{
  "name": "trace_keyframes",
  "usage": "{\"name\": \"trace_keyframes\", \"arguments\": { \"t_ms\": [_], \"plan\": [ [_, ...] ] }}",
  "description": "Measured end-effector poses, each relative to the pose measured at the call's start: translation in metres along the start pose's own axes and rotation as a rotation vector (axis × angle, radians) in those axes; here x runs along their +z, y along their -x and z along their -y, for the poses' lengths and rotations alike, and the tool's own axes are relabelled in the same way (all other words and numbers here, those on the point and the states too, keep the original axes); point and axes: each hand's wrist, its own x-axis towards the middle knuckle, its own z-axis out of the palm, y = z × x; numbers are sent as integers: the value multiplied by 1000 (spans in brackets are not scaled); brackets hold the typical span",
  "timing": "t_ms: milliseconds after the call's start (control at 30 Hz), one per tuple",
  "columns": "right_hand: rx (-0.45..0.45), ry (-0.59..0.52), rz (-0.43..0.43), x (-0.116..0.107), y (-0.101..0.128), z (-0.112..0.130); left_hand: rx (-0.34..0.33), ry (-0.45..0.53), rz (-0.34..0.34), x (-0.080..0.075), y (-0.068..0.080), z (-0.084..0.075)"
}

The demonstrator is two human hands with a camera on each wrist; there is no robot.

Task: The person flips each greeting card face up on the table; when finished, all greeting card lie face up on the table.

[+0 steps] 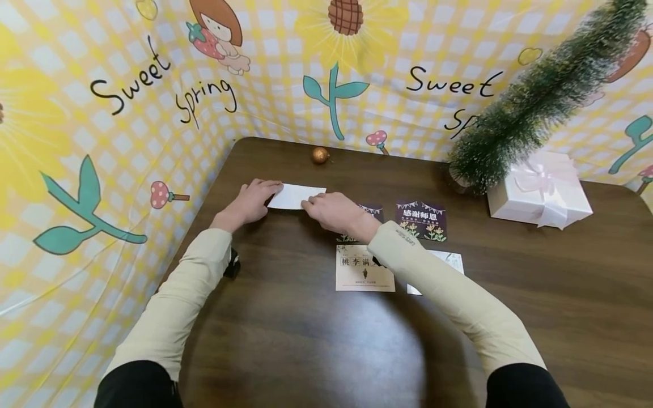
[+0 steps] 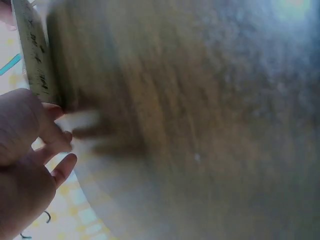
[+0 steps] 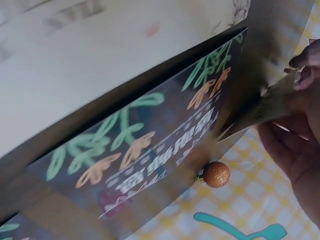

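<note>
Both hands hold a small card [image 1: 295, 197] near the table's far left corner, its pale blank side facing up in the head view. My left hand [image 1: 248, 204] pinches the left end; my right hand [image 1: 334, 211] grips the right end. Dark handwriting-like marks show on the card's other face in the left wrist view [image 2: 35, 55]. Under the right forearm lies a beige card [image 1: 364, 279] with Chinese characters, and a whitish card [image 1: 450, 259] is partly covered by the sleeve. A dark flowered card [image 1: 420, 221] lies beyond; its twin [image 1: 376, 211] is partly hidden by the right hand.
A gold ornament ball [image 1: 320, 155] sits near the back edge. At the back right stand a small green artificial tree [image 1: 535, 113] and a white gift box [image 1: 543, 195] with a ribbon bow. Yellow checked cloth [image 1: 275, 107] hangs behind and left of the wooden table [image 1: 306, 340].
</note>
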Motion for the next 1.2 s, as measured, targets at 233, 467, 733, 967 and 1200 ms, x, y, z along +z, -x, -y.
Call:
{"name": "trace_keyframes", "arguments": {
  "t_ms": [233,467,733,967,1200],
  "plan": [
    [6,20,-170,5,11,-4,75,99,-198,11,13,7],
    [89,-234,-247,3,22,-10,149,199,-320,19,26,1],
    [208,-738,-367,-4,37,-12,201,381,-285,10,45,-20],
    [255,-983,-396,-9,49,-9,200,507,-276,3,54,-43],
    [284,-1051,-395,-14,60,-7,127,652,-367,6,62,-63]
  ]
}}
